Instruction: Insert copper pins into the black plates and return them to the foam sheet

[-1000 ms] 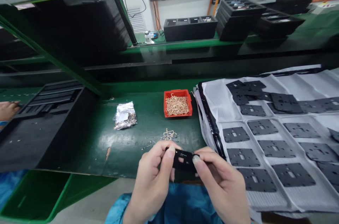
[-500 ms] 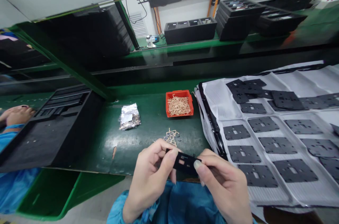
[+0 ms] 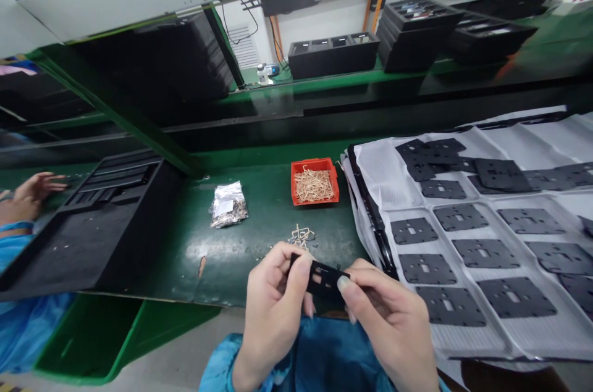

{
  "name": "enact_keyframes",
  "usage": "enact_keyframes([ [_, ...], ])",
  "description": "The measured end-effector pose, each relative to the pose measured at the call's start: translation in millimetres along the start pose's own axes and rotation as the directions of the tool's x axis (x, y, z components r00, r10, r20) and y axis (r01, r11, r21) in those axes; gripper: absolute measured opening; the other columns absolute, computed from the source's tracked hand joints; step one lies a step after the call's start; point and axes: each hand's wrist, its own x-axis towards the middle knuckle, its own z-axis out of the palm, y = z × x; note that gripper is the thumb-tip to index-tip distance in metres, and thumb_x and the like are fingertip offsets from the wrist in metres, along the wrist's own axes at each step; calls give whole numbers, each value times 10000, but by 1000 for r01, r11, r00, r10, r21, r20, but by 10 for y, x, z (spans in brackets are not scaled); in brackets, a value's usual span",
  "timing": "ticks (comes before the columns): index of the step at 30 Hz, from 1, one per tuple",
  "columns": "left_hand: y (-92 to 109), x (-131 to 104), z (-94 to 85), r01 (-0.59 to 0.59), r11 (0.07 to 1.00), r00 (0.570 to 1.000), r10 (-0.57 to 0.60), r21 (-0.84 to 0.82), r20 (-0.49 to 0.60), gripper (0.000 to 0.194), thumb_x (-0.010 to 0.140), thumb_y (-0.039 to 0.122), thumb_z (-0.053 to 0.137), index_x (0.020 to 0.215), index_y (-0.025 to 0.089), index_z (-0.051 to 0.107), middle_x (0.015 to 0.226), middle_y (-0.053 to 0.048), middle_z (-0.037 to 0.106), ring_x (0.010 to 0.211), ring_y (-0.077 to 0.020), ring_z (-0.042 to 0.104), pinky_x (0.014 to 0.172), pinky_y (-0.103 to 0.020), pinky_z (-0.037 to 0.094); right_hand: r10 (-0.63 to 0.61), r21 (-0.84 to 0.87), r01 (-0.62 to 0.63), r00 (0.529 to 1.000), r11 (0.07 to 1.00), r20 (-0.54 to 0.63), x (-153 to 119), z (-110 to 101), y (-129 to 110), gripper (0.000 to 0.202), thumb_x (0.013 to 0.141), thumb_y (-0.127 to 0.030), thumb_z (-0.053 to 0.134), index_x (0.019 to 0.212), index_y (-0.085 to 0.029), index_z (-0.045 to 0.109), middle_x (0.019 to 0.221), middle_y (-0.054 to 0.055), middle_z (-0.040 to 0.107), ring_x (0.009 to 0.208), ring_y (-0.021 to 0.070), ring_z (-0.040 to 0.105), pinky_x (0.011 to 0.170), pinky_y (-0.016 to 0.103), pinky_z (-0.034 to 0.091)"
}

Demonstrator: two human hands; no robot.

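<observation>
Between my two hands is a thin black plate (image 3: 328, 281) with small cut-out holes, held tilted over the front edge of the bench. My left hand (image 3: 279, 302) pinches its left end between thumb and fingers. At the right end, my right hand (image 3: 386, 312) grips it with the thumb on top; the fingertips behind the plate are partly hidden. Just beyond my left hand lies a small loose pile of bent metal clips (image 3: 302, 236). Farther back stands a red bin (image 3: 315, 200) full of similar copper-coloured pieces.
At right, a white padded sheet (image 3: 375, 176) carries several black plates (image 3: 458, 217). A clear bag of metal parts (image 3: 230, 205) lies left of the bin. A large black tray (image 3: 69, 237) sits at left, beside a co-worker's hands (image 3: 32, 197). Below is a green bin (image 3: 88, 342).
My hands keep their grip on the black plate, with only a slight shift of the left hand to the right. At the far left, the co-worker's hands have moved and one is now raised.
</observation>
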Motion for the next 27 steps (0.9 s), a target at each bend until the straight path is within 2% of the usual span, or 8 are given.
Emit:
enact_keyframes([
  [3, -26, -40, 22, 3, 1000, 1000, -3, 4, -10, 395, 1014, 542, 643, 857, 180, 643, 460, 77, 499, 401, -71, 462, 454, -162, 406, -52, -54, 55, 997, 997, 55, 35, -59, 66, 160, 990, -296, 689, 852, -243, 751, 707, -28, 605, 619, 87, 601, 557, 167, 499],
  [5, -46, -51, 3, -18, 998, 1000, 18, 53, -6, 376, 1026, 530, 626, 894, 180, 660, 452, 77, 508, 387, -76, 476, 443, -159, 405, -133, -134, 136, 991, 982, 32, 64, -78, 95, 73, 981, -262, 699, 1014, -279, 762, 870, -7, 678, 741, 100, 668, 675, 181, 564],
  [7, -54, -59, -13, -64, 991, 998, 65, 116, 0, 338, 1035, 492, 619, 923, 179, 680, 461, 73, 529, 379, -87, 507, 439, -165, 423, -222, -228, 220, 975, 948, 16, 90, -75, 99, 192, 969, -237, 711, 1146, -305, 739, 1058, 19, 696, 897, 121, 705, 810, 213, 597],
  [12, -13, -85, 26, -50, 986, 996, 62, 160, -68, 210, 1012, 375, 652, 940, 186, 708, 600, 42, 638, 396, -78, 559, 449, -167, 429, -443, -368, 417, 896, 831, 13, 85, -15, 45, 169, 958, -124, 690, 995, -282, 734, 1150, 29, 676, 1088, 141, 694, 933, 238, 590],
  [15, 15, -98, 51, -35, 986, 993, 52, 163, -102, 229, 1017, 390, 640, 922, 189, 698, 552, 53, 606, 387, -80, 555, 451, -165, 426, -524, -329, 479, 850, 814, -59, 48, 24, 54, 220, 960, -102, 653, 1078, -271, 728, 1210, 52, 663, 1086, 151, 694, 932, 260, 610],
  [19, 16, -125, 68, -80, 977, 985, 107, 197, -134, 228, 1036, 381, 613, 915, 207, 698, 524, 62, 608, 402, -86, 567, 470, -158, 462, -414, -300, 357, 898, 885, -151, 43, 120, 129, 311, 951, -298, 729, 1258, -262, 695, 1129, 60, 754, 941, 149, 752, 829, 230, 646],
  [24, -31, -190, 144, -283, 919, 930, 333, 274, -157, 168, 1029, 249, 605, 927, 250, 739, 594, 70, 680, 457, -76, 620, 505, -134, 492, -184, -206, 141, 961, 968, -208, 73, 297, 201, 114, 921, -352, 769, 939, -243, 739, 769, -15, 764, 630, 108, 727, 598, 155, 604],
  [27, -64, -217, 180, -331, 887, 891, 407, 323, -203, 165, 1024, 204, 608, 952, 260, 745, 592, 81, 704, 442, -73, 628, 509, -138, 495, -11, -3, 11, 990, 1000, -138, 104, 331, 204, 239, 957, -426, 719, 862, -209, 748, 656, -14, 715, 493, 96, 641, 460, 160, 534],
])
